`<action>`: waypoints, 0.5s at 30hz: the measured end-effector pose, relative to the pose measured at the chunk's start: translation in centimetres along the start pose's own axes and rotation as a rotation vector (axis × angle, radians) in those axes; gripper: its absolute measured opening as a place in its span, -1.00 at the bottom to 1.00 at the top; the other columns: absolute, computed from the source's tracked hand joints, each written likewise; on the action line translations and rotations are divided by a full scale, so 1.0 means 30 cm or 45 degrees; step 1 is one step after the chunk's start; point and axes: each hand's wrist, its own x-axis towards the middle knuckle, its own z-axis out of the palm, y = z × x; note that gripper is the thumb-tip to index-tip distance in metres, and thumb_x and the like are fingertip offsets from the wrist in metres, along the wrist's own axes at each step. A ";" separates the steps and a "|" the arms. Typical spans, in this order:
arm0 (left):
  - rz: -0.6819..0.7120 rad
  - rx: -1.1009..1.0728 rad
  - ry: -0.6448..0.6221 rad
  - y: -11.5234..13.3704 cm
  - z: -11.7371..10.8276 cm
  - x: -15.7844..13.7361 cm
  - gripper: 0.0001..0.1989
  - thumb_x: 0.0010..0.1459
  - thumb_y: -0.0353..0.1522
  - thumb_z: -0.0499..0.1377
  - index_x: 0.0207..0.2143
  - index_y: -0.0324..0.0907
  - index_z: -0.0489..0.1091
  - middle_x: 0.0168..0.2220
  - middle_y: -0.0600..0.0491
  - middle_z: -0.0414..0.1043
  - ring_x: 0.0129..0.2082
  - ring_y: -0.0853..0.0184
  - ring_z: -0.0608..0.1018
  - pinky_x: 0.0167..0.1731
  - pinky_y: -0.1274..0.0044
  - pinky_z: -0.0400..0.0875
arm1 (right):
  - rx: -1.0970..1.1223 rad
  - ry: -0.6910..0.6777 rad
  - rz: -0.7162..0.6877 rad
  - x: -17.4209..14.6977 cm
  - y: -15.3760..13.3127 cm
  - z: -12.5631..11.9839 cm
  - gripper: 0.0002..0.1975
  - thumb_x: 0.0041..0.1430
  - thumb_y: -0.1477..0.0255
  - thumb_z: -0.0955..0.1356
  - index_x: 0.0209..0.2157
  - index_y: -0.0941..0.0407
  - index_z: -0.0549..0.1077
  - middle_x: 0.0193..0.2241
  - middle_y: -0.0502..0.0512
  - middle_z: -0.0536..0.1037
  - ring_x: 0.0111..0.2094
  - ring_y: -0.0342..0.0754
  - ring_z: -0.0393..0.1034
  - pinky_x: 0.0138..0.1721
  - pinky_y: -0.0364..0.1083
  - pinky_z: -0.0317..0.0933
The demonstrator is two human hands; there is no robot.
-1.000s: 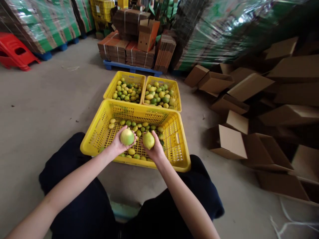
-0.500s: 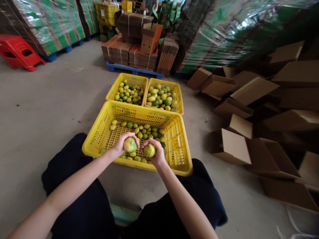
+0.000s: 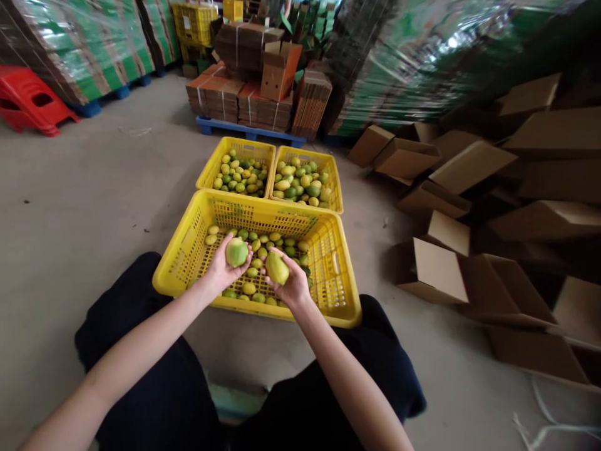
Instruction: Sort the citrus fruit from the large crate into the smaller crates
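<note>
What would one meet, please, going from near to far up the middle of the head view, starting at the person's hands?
Left hand and right hand, each holding a fruit → near yellow crate → two smaller yellow crates of fruit → blue pallet with bundled flat cartons.

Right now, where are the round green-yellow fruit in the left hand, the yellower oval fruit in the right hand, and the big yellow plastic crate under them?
Round green-yellow fruit [image 3: 236, 252], head view, centre.
Yellower oval fruit [image 3: 277, 267], head view, centre.
Big yellow plastic crate [image 3: 341, 275], head view, right wall.
</note>
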 end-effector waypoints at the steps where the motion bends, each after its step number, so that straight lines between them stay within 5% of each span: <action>1: -0.023 0.043 -0.074 0.004 0.005 -0.011 -0.72 0.29 -0.22 0.06 -0.34 -0.24 0.39 -0.50 -0.03 0.46 -0.57 0.36 0.54 -0.63 0.61 0.48 | -0.005 0.008 0.011 0.004 0.001 -0.002 -0.69 -0.03 0.35 0.38 -0.18 0.09 0.47 -0.40 0.07 0.60 -0.52 -0.09 0.45 -0.60 -0.19 0.31; 5: -0.012 0.004 -0.250 0.031 0.019 -0.042 -0.74 0.26 -0.24 0.06 -0.35 -0.23 0.42 -0.53 -0.01 0.44 -0.59 0.39 0.50 -0.67 0.64 0.42 | 0.003 0.130 -0.012 0.012 0.040 -0.039 -0.79 -0.04 0.37 0.36 -0.29 0.10 0.45 -0.51 0.01 0.53 -0.64 -0.16 0.31 -0.73 -0.25 0.11; 9: 0.086 -0.217 -0.204 0.080 0.021 -0.041 -0.84 0.25 -0.35 0.06 -0.31 -0.22 0.39 -0.47 0.03 0.48 -0.49 0.40 0.57 -0.57 0.65 0.48 | -0.167 0.361 0.282 0.046 0.096 -0.062 -0.90 0.02 0.43 0.35 -0.35 0.10 0.40 -0.56 -0.02 0.48 -0.63 -0.14 0.34 -0.70 -0.23 0.16; 12: 0.180 -0.311 -0.130 0.116 0.017 -0.038 -0.86 0.28 -0.36 0.06 -0.30 -0.20 0.37 -0.47 0.06 0.49 -0.45 0.39 0.60 -0.42 0.58 0.57 | -0.269 0.336 0.340 0.151 0.045 0.013 -0.93 0.06 0.45 0.36 -0.41 0.10 0.36 -0.58 -0.01 0.45 -0.62 -0.10 0.35 -0.66 -0.17 0.25; 15: 0.212 -0.313 -0.134 0.139 0.011 -0.044 -0.87 0.27 -0.32 0.10 -0.27 -0.19 0.38 -0.47 0.05 0.49 -0.45 0.37 0.60 -0.36 0.51 0.61 | -0.263 0.256 0.147 0.290 -0.103 0.163 -0.85 0.09 0.35 0.41 -0.35 0.06 0.37 -0.45 -0.02 0.49 -0.44 -0.11 0.46 -0.44 -0.14 0.41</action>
